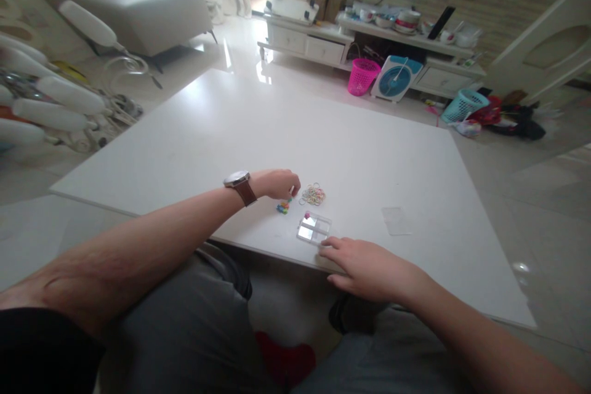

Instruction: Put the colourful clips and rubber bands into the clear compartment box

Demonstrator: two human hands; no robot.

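My left hand [279, 184], with a watch [237, 179] on its wrist, is closed with fingertips pinched down above a small heap of colourful little pieces [283, 207]. A teal bit shows just under those fingertips; I cannot tell whether it is held. Right of the heap lies a loose pile of pale, multicoloured rubber bands [314, 194]. Nearer the table edge sits a clear plastic divided box [322, 229], with one small pink piece [307, 215] in its far left corner. My right hand [362, 263] has its fingers stretched out, fingertips at the box's near right corner.
A clear flat plastic lid [394, 221] lies on the white table [295, 129], to the right. The table's front edge runs just above my knees. Beyond the table are a pink basket [363, 76], a blue and white fan [395, 79] and a low cabinet [300, 43].
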